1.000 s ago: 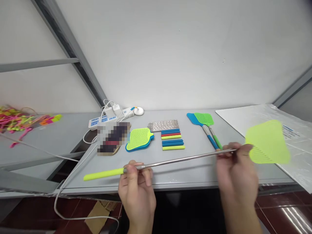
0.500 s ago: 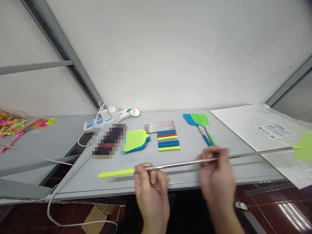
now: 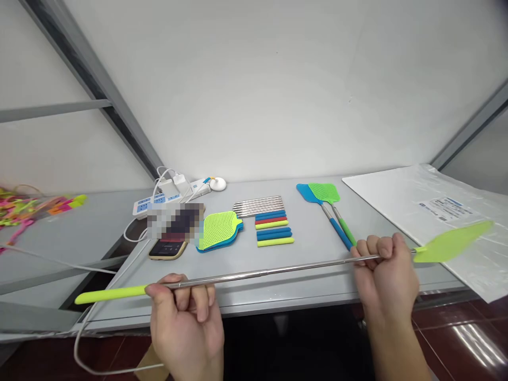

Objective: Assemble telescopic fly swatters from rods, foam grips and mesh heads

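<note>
The left hand (image 3: 186, 324) grasps the steel rod (image 3: 262, 273) beside its yellow handle (image 3: 111, 294); the right hand (image 3: 387, 283) grips near the swatter head (image 3: 452, 242). Coloured tubes (image 3: 273, 236) lie beyond, between them.

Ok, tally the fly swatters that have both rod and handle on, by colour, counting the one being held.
Blue swatter: 1
Green swatter: 1
Yellow swatter, the held one: 1
Total: 3

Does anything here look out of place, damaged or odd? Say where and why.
At left, a white cable droops over the table's front edge, looking untidy. A pixelated patch oddly hides part of the phone. The held fly swatter shows no obvious damage.
</note>
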Motion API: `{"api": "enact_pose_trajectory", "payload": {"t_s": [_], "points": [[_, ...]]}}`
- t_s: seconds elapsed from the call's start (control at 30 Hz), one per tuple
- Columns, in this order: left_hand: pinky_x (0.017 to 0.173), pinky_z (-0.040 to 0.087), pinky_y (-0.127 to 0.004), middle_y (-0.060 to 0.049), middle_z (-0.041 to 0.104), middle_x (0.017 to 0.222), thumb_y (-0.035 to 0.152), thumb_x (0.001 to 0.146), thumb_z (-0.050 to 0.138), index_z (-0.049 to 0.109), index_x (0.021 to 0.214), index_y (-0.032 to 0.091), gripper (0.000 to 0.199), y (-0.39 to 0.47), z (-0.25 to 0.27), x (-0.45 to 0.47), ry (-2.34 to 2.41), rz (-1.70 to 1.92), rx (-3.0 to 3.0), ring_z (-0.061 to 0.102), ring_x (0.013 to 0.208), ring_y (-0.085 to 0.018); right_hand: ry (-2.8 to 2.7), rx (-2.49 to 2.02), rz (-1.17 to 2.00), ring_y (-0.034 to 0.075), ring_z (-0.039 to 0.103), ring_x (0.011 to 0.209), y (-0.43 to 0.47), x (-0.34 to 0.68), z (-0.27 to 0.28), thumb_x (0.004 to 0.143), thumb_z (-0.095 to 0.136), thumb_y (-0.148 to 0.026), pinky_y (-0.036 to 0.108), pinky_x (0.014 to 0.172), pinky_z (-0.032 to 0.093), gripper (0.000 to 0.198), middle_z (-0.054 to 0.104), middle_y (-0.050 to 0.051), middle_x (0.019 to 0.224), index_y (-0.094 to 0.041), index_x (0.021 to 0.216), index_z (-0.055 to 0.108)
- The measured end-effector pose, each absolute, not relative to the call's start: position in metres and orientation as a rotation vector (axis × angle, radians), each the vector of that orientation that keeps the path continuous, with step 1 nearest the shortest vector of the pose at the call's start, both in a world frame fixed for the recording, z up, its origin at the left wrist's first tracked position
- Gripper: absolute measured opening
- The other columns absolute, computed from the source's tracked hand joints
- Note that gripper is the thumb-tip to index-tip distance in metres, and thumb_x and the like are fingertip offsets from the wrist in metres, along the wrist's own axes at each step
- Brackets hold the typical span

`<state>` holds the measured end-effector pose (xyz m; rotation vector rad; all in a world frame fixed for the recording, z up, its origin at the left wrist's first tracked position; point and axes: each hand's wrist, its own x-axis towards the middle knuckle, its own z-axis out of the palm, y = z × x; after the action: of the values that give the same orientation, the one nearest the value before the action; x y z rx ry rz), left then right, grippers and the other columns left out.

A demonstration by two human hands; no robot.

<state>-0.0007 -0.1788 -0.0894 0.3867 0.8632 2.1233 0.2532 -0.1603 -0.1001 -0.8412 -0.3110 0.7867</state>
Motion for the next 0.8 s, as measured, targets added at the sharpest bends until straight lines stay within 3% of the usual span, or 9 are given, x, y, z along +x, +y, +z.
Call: {"api": "enact_pose_trajectory", "payload": {"t_s": [0.1,0.23,0.43,0.6,0.8], "points": [[0.041,0.032,-0.019,0.010,0.030,0.052,0.034,0.098,0.050,0.056,0.082,0.017,0.024,-0.179,-0.086,-0.004,0.847,2.131,0.402,0.023,0.036,-0.005,-0.318,-0.831,0.789,0.009,0.023,0.045,-0.160,0.258,-0.099,0.092,0.050,-0.036,0.025,0.043,0.025,0.043,0.024,-0.008,0.052,-0.021,0.058,0.030],[0.040,0.032,-0.019,0.010,0.032,0.052,0.037,0.096,0.053,0.056,0.083,0.019,0.022,-0.186,-0.093,0.024,0.860,2.059,0.317,0.024,0.035,-0.005,-0.412,-0.774,0.859,0.008,0.027,0.047,-0.171,0.218,-0.100,0.093,0.052,-0.045,0.024,0.044,0.027,0.040,0.029,-0.008,0.054,-0.020,0.062,0.043],[0.048,0.038,-0.021,0.008,0.038,0.053,0.051,0.093,0.054,0.059,0.086,0.020,0.032,-0.206,-0.119,0.084,0.842,1.672,0.374,0.037,0.039,-0.005,-0.532,-0.818,1.240,0.009,0.028,0.046,-0.191,0.150,-0.121,0.091,0.052,-0.055,0.023,0.046,0.030,0.045,0.028,-0.008,0.049,-0.020,0.063,0.049],[0.047,0.033,-0.018,0.009,0.032,0.052,0.044,0.092,0.058,0.062,0.087,0.016,0.029,-0.205,-0.121,0.069,0.844,1.751,0.497,0.034,0.040,-0.003,-0.496,-0.839,1.188,0.010,0.030,0.047,-0.187,0.169,-0.118,0.090,0.054,-0.052,0.024,0.046,0.031,0.045,0.025,-0.008,0.048,-0.020,0.059,0.048],[0.046,0.037,-0.018,0.009,0.029,0.051,0.038,0.094,0.057,0.061,0.086,0.015,0.025,-0.195,-0.099,0.034,0.844,1.848,0.450,0.030,0.037,-0.002,-0.437,-0.817,0.996,0.009,0.023,0.044,-0.181,0.221,-0.098,0.093,0.053,-0.045,0.024,0.045,0.030,0.044,0.022,-0.009,0.047,-0.021,0.059,0.039]]}}
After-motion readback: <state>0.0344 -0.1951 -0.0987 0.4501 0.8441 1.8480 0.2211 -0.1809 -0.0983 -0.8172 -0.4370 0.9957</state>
